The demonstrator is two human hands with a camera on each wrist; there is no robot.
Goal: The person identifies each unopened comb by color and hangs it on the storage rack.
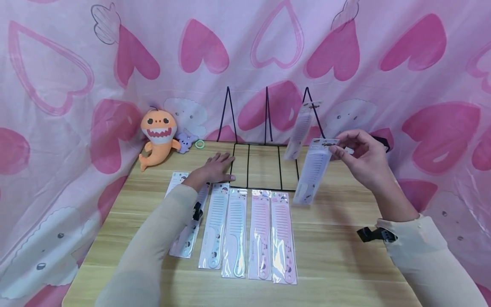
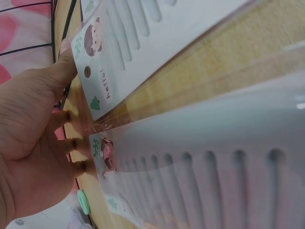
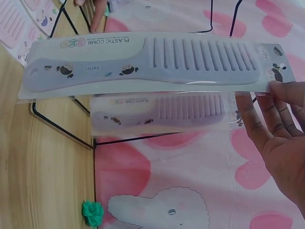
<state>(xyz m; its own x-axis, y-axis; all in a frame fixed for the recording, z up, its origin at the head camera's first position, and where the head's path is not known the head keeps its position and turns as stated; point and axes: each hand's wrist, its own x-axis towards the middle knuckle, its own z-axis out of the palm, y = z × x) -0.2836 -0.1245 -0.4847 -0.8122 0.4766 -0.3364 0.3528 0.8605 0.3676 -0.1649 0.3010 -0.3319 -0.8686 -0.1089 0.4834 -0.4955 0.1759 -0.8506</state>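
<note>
My right hand (image 1: 362, 160) pinches the top corner of a packaged pale purple plastic comb (image 1: 312, 177) between thumb and fingers, holding it in front of a black wire rack (image 1: 248, 166). Behind it another packaged purple comb (image 3: 157, 114) hangs at the rack's right upright. With fingers spread, my left hand (image 1: 215, 168) rests at the rack's left edge. In the left wrist view its thumb lies by the top of a comb card (image 2: 90, 62). Packaged pale blue combs (image 1: 216, 230) and pink combs (image 1: 261, 234) lie in a row before the rack.
More comb packs (image 1: 188, 243) lie partly under my left forearm. An orange shark plush (image 1: 159, 136), a small purple plush (image 1: 186, 141) and a light green ring (image 1: 200, 144) sit at the back left. A green flower-like piece (image 3: 93, 213) stands by the rack. A pink heart-patterned curtain (image 1: 238, 76) encloses the table.
</note>
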